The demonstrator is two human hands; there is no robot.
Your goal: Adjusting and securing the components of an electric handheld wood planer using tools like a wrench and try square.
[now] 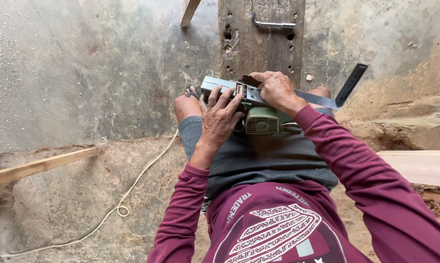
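Note:
A green and grey electric hand planer (pixel 259 117) lies upside down across my lap, its flat metal sole facing up. My left hand (pixel 220 119) rests on the left part of the sole, fingers spread beside the blade slot. My right hand (pixel 277 89) is closed on a small dark object pressed against the planer's sole near the blade. A metal try square (pixel 344 92) with a dark handle pokes out to the right from under my right wrist.
A worn wooden plank (pixel 259 39) with holes and a metal hook stands ahead of my knees. A thin wooden strip (pixel 35 168) lies at left, a pale board (pixel 419 165) at right. A white cord (pixel 132 190) trails over the dusty concrete floor.

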